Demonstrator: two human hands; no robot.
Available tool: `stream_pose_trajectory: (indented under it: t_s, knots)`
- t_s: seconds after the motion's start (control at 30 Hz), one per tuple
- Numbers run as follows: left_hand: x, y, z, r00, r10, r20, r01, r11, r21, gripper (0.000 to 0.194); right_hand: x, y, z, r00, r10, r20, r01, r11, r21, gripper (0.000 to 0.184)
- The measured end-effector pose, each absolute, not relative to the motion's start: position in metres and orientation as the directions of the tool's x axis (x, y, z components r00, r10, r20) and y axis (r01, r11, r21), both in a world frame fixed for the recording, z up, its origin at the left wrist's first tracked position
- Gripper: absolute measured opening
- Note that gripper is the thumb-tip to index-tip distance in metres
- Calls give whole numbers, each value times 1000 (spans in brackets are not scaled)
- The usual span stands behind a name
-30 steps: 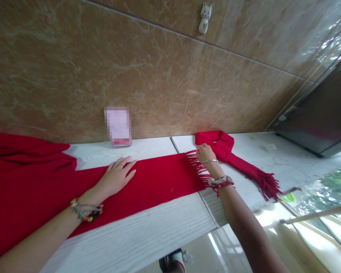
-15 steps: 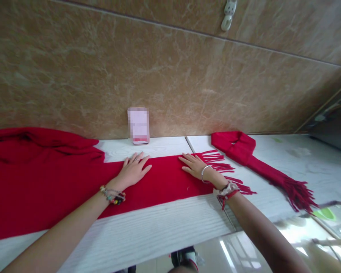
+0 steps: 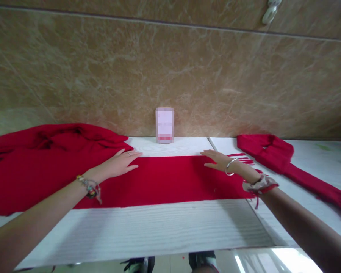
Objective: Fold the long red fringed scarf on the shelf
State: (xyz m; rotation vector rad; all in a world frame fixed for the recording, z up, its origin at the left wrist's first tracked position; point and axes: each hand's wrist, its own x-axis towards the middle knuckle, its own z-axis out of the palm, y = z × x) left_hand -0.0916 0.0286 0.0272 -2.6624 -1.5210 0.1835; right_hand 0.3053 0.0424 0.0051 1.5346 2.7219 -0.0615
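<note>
A long red scarf [image 3: 170, 180] is spread over the white table, bunched into loose folds at the left and fringed at its right end. Over its left part, by the far edge, is my left hand [image 3: 116, 163], fingers stretched out and nothing held. My right hand [image 3: 218, 160] is at the scarf's far edge near the fringe, also with extended fingers and nothing in it. I cannot tell how firmly either hand touches the cloth. Farther right lies a second red scarf [image 3: 264, 151], folded into a loop, its narrow tail running toward the right edge of view.
A phone [image 3: 165, 125] in a pink case leans upright against the brown marbled wall [image 3: 159, 68]. The white wooden table [image 3: 147, 227] has a seam at the right. A white hook-like fitting [image 3: 271, 11] is on the wall. Feet show below the table edge.
My view has shifted rightward less, bringing more of the left folds into sight. My hands, flat on the scarf before, are now farther apart and at its far edge.
</note>
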Motion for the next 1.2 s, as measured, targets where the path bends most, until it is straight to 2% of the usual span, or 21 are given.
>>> stream_pose_trajectory:
  t_s: [0.17, 0.37, 0.47, 0.63, 0.73, 1.0, 1.2]
  knots:
    - [-86, 46, 39, 538, 835, -116, 839, -544, -25, 41, 275, 64, 28, -524, 845, -108, 851, 525, -23, 39]
    - [-83, 64, 43, 479, 850, -221, 868, -496, -29, 20, 270, 78, 35, -456, 860, -228, 889, 454, -68, 24]
    - [-85, 67, 51, 498, 829, -254, 857, -515, 2, 17, 276, 79, 37, -435, 863, -256, 899, 432, -70, 15]
    - [-94, 61, 60, 516, 805, -293, 847, -531, 33, 16, 290, 70, 37, -432, 866, -251, 901, 424, -90, 19]
    - [-106, 56, 60, 543, 794, -273, 827, -562, 12, 17, 300, 62, 38, -472, 856, -212, 882, 463, -90, 22]
    - [-129, 34, 74, 467, 855, -225, 866, -493, -79, 30, 321, 35, 49, -502, 865, -31, 863, 502, 57, 14]
    - [-146, -1, 89, 486, 860, -158, 861, -502, -83, 33, 336, -2, 66, -518, 855, 1, 852, 516, 88, 19]
